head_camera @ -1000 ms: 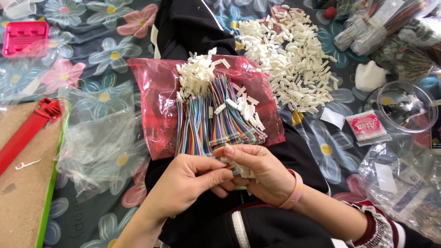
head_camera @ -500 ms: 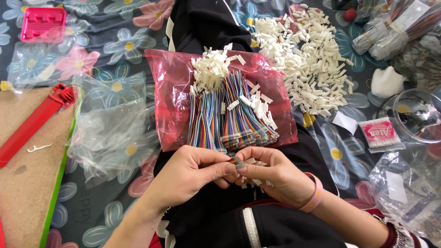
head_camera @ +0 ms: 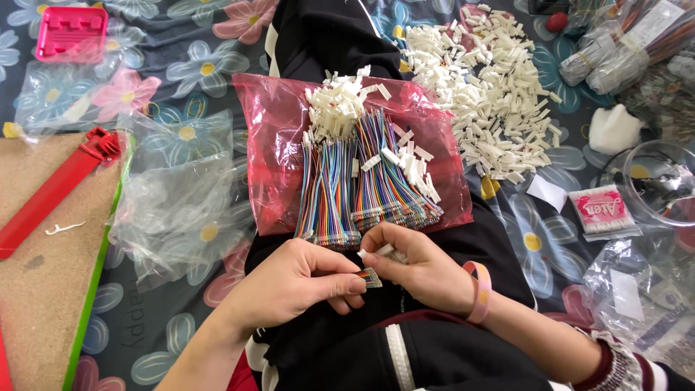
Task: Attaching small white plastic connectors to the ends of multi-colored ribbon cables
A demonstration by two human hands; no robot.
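My left hand (head_camera: 300,279) pinches the end of a short rainbow ribbon cable (head_camera: 370,276) between thumb and fingers, over my lap. My right hand (head_camera: 420,268), with a pink wristband, holds a small white plastic connector (head_camera: 381,250) at the cable's end. Just beyond the hands lies a pink plastic bag (head_camera: 271,156) bearing bundles of rainbow cables (head_camera: 358,185) fitted with white connectors.
A heap of loose white connectors (head_camera: 485,94) lies at the back right. Clear plastic bags (head_camera: 177,206) lie to the left, beside a brown board (head_camera: 43,275) with a red strip (head_camera: 51,192). A pink tray (head_camera: 71,32), a clear bowl (head_camera: 662,181) and a small packet (head_camera: 601,211) surround them.
The view shifted slightly. My hands moved a little apart and lower, and the cable end now shows between my left fingers.
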